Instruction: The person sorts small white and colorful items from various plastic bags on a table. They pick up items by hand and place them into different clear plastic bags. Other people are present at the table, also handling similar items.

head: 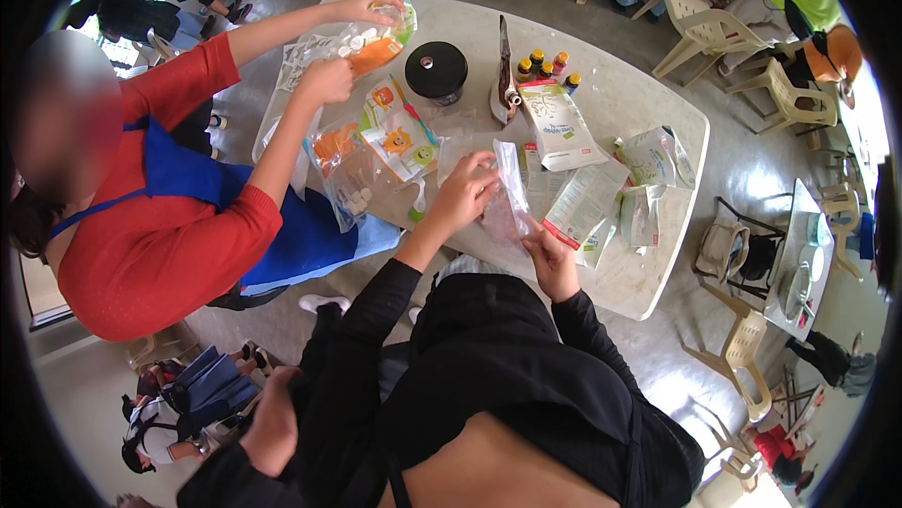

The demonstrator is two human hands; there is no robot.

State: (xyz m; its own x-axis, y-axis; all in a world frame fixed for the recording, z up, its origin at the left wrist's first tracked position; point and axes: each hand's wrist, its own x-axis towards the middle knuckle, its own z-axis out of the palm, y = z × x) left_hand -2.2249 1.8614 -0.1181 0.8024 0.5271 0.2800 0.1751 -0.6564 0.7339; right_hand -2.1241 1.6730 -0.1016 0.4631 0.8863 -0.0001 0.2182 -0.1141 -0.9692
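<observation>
My right hand grips the lower end of a clear plastic bag that stands slanted above the near table edge. Close to the bag's upper left side is my left hand, its fingers apart and curved; whether they touch the plastic is unclear. Right of the bag lie an opened Ever-Whip carton and a flattened carton. A plastic bag with colourful monster pictures lies to the left, beside a round black-lidded tub.
A co-worker in a red top and blue apron handles an orange packet at the table's left. Small yellow-capped bottles stand behind the cartons. More crumpled cartons lie at the right edge. Plastic chairs stand around.
</observation>
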